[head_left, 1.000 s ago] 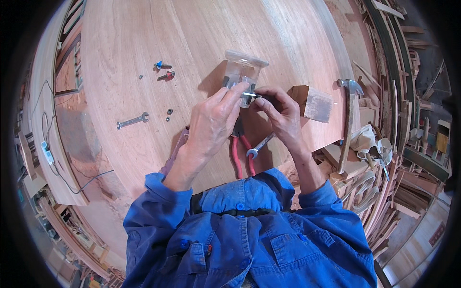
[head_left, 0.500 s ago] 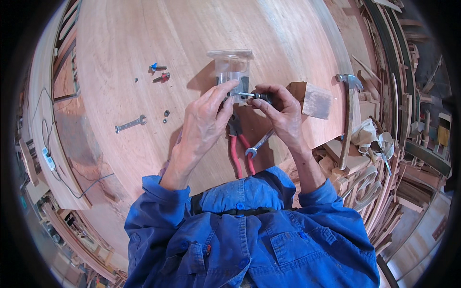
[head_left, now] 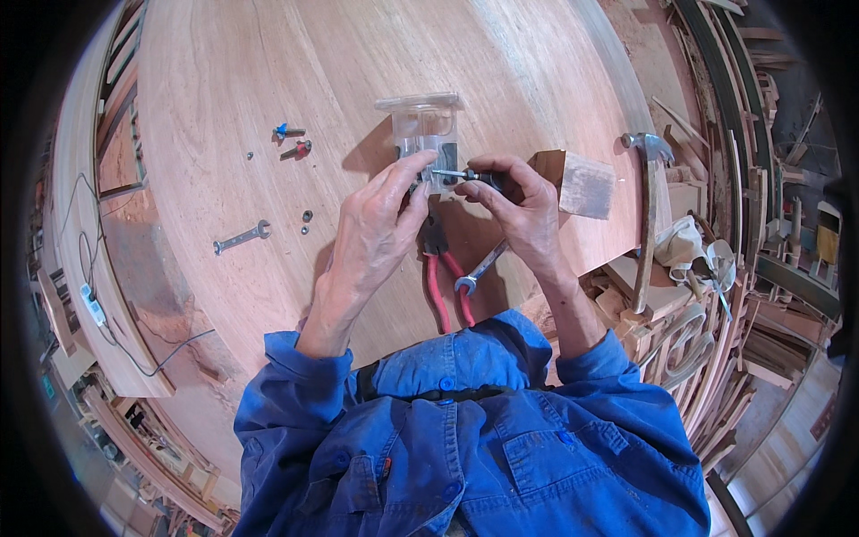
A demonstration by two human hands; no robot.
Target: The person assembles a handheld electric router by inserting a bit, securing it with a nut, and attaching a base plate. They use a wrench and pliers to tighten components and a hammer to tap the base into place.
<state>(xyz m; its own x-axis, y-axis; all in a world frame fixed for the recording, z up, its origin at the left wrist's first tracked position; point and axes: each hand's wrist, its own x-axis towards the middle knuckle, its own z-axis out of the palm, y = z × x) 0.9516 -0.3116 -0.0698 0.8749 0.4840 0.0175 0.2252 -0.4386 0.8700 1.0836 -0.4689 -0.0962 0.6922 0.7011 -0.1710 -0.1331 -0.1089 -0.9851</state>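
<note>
Over a pale wooden tabletop (head_left: 242, 80), the left hand (head_left: 378, 210) grips the near end of a clear, boxy plastic container (head_left: 426, 130), and the right hand (head_left: 519, 204) pinches a dark-handled, metal-shafted screwdriver (head_left: 473, 176) pointing left at it, just beyond red-handled metal pliers (head_left: 436, 240).

A: What's close by on your table (head_left: 510, 72)?
B: The pliers (head_left: 433, 243) lie in front of you, a wrench (head_left: 481, 268) to their right. The box (head_left: 422, 127) is just past your left hand (head_left: 380, 210).
A: And the sides?
B: Right of your right hand (head_left: 523, 210) sits the block (head_left: 586, 185), then the hammer (head_left: 647, 215) by the edge. On your left lie a spanner (head_left: 240, 238), two nuts (head_left: 307, 217) and two bits (head_left: 297, 150).
</note>
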